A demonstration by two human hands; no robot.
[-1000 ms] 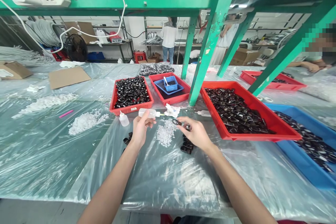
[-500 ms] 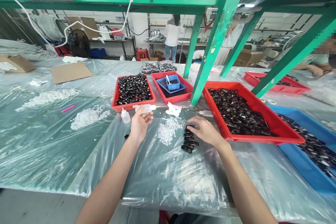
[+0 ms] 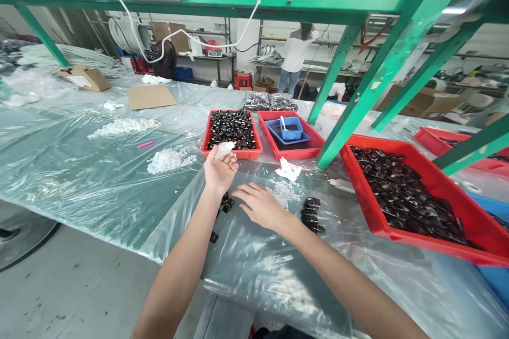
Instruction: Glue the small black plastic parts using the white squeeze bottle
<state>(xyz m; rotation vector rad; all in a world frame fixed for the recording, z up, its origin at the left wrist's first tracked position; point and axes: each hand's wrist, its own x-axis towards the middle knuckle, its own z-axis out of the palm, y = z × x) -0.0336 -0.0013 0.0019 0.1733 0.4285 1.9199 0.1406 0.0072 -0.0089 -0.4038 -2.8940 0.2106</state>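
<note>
Tabletop (image 3: 119, 201): bottle (image 3: 224, 149) in left fingers (image 3: 229, 161), black pieces (image 3: 228, 205) near right fingers (image 3: 242, 194).

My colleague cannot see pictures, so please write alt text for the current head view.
A person's left hand holds a small translucent bottle over a plastic-covered table; the right hand is near black parts. White granules lie beside that hand; red trays, some holding black pieces, stand beyond.

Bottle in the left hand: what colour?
The bottle is translucent whitish; it shows in the head view.
</note>
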